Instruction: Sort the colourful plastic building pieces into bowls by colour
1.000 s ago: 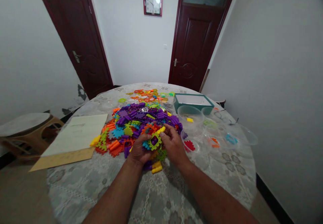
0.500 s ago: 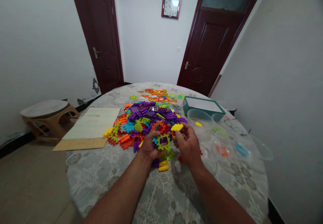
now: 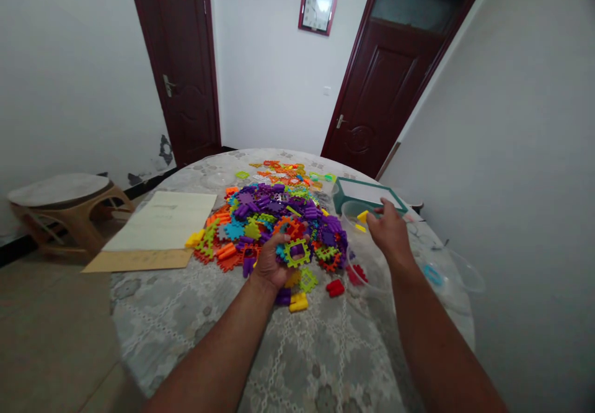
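A heap of colourful plastic interlocking blocks [image 3: 279, 217], mostly purple, orange and green, lies in the middle of the round table [image 3: 297, 351]. My left hand [image 3: 273, 264] rests at the heap's near edge, fingers curled round a lime-green ring-shaped block [image 3: 297, 253]. My right hand [image 3: 389, 230] reaches to the right over a clear plastic bowl [image 3: 356, 214] and pinches a yellow block [image 3: 362, 216] above it. Another yellow piece lies inside that bowl.
Several clear bowls [image 3: 460, 273] with a few coloured pieces stand on the right. A teal box [image 3: 369, 193] sits behind them. Paper sheets on cardboard [image 3: 160, 227] lie at the left. Loose red and yellow blocks [image 3: 334, 287] lie near me. A wooden stool [image 3: 65, 205] stands left of the table.
My right hand has carried the yellow block from the heap rightward to above the clear bowl. My left hand has stayed at the heap, holding the green ring block.
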Action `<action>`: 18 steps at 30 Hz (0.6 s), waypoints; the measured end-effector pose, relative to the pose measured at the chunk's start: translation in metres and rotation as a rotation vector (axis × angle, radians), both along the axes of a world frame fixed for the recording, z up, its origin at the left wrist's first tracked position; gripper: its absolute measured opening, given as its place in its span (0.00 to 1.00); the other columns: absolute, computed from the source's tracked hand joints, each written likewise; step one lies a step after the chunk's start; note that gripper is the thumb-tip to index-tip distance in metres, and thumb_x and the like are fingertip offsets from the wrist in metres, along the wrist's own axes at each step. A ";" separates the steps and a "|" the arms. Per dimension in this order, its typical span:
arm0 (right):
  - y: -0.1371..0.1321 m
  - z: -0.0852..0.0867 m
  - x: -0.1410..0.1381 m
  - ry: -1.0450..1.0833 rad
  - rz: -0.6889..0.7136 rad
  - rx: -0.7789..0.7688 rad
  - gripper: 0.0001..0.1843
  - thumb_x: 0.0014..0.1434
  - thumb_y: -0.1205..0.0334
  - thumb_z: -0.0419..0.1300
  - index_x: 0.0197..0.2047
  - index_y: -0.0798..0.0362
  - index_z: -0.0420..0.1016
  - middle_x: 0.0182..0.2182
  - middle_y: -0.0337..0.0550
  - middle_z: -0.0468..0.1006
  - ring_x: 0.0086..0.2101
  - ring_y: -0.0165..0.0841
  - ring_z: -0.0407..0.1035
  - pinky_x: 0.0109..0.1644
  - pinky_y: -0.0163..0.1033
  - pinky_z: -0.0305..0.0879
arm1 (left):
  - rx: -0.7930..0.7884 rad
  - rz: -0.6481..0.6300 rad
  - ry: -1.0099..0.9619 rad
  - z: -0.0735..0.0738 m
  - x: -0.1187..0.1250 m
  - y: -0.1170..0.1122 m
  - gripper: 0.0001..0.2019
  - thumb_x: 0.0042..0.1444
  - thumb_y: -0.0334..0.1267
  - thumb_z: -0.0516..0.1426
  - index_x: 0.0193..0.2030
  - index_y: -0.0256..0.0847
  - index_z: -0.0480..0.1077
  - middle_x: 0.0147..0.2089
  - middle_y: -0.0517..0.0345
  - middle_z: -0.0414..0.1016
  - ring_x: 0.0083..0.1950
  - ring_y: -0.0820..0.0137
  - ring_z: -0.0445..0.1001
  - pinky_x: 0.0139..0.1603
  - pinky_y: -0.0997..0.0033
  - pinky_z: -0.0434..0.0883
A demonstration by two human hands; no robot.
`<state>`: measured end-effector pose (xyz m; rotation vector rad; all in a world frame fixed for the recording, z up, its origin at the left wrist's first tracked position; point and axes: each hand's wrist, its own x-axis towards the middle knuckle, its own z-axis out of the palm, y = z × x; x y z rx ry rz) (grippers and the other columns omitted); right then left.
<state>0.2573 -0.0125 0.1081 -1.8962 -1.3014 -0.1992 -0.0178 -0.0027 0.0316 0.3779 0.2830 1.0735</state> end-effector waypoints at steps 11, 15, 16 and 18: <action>-0.077 -0.030 -0.132 0.261 0.633 -0.180 0.12 0.63 0.60 0.65 0.51 0.47 0.78 0.31 0.38 0.81 0.30 0.36 0.74 0.35 0.39 0.62 | -0.038 -0.004 0.041 0.003 0.002 -0.001 0.33 0.48 0.29 0.63 0.64 0.42 0.72 0.49 0.48 0.86 0.28 0.70 0.80 0.20 0.78 0.70; -0.077 -0.042 -0.140 0.363 0.642 -0.192 0.08 0.63 0.66 0.61 0.46 0.48 0.77 0.31 0.37 0.79 0.31 0.34 0.73 0.35 0.37 0.62 | -0.035 -0.008 0.090 0.001 0.003 0.002 0.33 0.49 0.28 0.62 0.65 0.43 0.71 0.46 0.51 0.86 0.27 0.69 0.80 0.21 0.76 0.73; -0.076 -0.045 -0.141 0.371 0.637 -0.181 0.07 0.64 0.66 0.61 0.45 0.48 0.77 0.31 0.36 0.79 0.31 0.34 0.73 0.36 0.37 0.62 | -0.036 0.002 0.101 0.001 0.003 0.002 0.33 0.49 0.28 0.61 0.66 0.43 0.71 0.45 0.52 0.86 0.27 0.69 0.81 0.22 0.76 0.74; -0.075 -0.053 -0.144 0.346 0.621 -0.134 0.07 0.64 0.66 0.61 0.45 0.49 0.76 0.32 0.37 0.79 0.32 0.34 0.73 0.38 0.37 0.63 | -0.050 0.035 0.109 0.002 0.005 0.002 0.34 0.48 0.27 0.61 0.66 0.44 0.71 0.44 0.53 0.86 0.27 0.69 0.81 0.22 0.76 0.74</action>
